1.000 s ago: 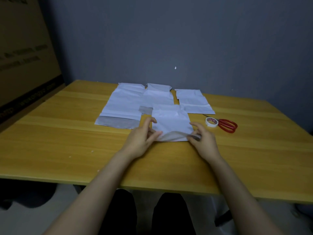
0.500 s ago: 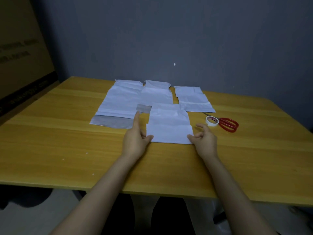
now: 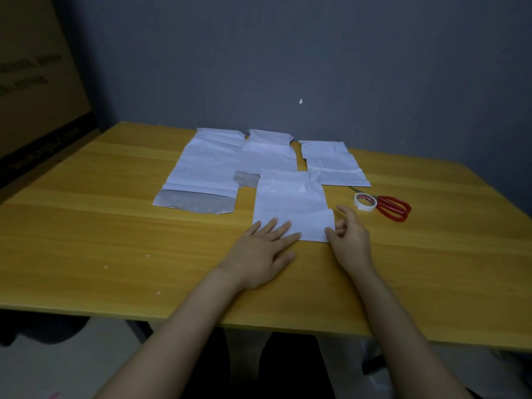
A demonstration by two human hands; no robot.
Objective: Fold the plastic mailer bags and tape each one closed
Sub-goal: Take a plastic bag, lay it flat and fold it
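L hand (image 3: 263, 250) lies flat, palm down, fingers straight & spread; fingertips press the near-left part of the front mailer bag (image 3: 290, 200), heel of the hand on the table (image 3: 115, 231). R hand (image 3: 351, 237) sits at the bag's near-right corner; thumb tip touches that edge, index finger points away, other fingers loosely curled; can't tell whether it pinches the plastic or only rests against it. Front bag is white, flat on the table at centre, near edge folded up over itself as a band across the bottom. Behind it, 3 more white bags in a row; left bag (image 3: 210, 165) is largest, w/ a grey flap (image 3: 195, 204) open toward the near side; middle bag (image 3: 269, 154) partly under the front bag, grey strip showing at its near-left; right bag (image 3: 331, 164) lies apart from the others. Tape roll (image 3: 365, 201) is just right of the R hand, touching the red-handled scissors (image 3: 393, 209). Cardboard box (image 3: 34, 87) stands at far left; grey wall (image 3: 316, 53) behind the table.
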